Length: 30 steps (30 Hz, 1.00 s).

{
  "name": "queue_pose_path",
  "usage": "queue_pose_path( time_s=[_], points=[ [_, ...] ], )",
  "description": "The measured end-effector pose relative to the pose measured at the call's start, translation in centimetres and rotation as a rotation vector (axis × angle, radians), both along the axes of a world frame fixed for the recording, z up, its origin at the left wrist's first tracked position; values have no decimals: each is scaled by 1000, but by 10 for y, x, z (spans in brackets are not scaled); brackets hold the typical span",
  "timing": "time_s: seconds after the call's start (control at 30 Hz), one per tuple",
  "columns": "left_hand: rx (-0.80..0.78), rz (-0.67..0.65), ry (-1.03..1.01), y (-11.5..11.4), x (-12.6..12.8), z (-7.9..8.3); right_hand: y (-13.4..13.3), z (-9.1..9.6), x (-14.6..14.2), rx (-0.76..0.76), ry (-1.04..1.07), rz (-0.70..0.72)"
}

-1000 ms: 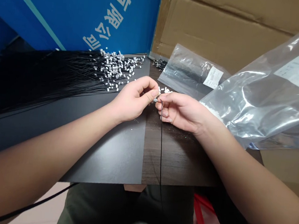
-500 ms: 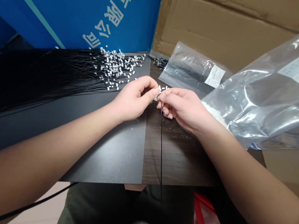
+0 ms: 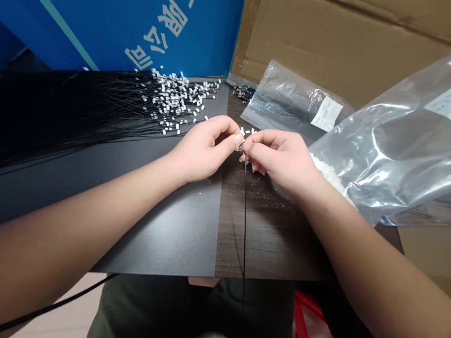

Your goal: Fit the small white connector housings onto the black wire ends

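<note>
My left hand [image 3: 205,148] is closed in a pinch, thumb against forefinger, on a small white connector that the fingertips mostly cover. Facing it, almost touching, my right hand [image 3: 281,156] pinches the upper end of a thin black cable [image 3: 245,219]. From those fingers the cable hangs down across the wood-grain table and over its front edge towards my lap. Just behind the fingertips lie several loose white connectors [image 3: 249,132]. The exact join between cable and connector is hidden by my fingers.
Left, a thick bundle of black cables [image 3: 75,105] with white connector ends [image 3: 172,96] lies on a dark mat [image 3: 162,237]. Behind stand a blue panel [image 3: 105,6] and a cardboard box [image 3: 324,34]. Clear bags [image 3: 285,97] lie right, the larger bag [image 3: 405,150] holding white pieces [image 3: 329,174].
My right hand has shifted slightly right and its lower fingers have curled in. The left hand stays nearly in place. The cable's upper end has moved slightly right.
</note>
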<state>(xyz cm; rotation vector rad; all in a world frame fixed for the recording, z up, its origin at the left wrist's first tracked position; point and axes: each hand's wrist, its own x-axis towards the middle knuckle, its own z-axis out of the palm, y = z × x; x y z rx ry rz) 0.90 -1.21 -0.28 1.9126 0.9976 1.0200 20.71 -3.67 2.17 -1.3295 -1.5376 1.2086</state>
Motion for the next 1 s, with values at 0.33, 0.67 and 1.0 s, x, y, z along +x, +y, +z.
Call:
queue_pose_path(
  time_s=[0.33, 0.67, 1.0],
  points=[
    [19, 12, 36, -1, 1, 2, 1, 0, 0, -15, -10, 10],
    [15, 21, 29, 1, 1, 0, 0, 2, -1, 34, -53, -17],
    [-44, 67, 17, 3, 1, -2, 0, -2, -2, 67, -162, -19]
  ],
)
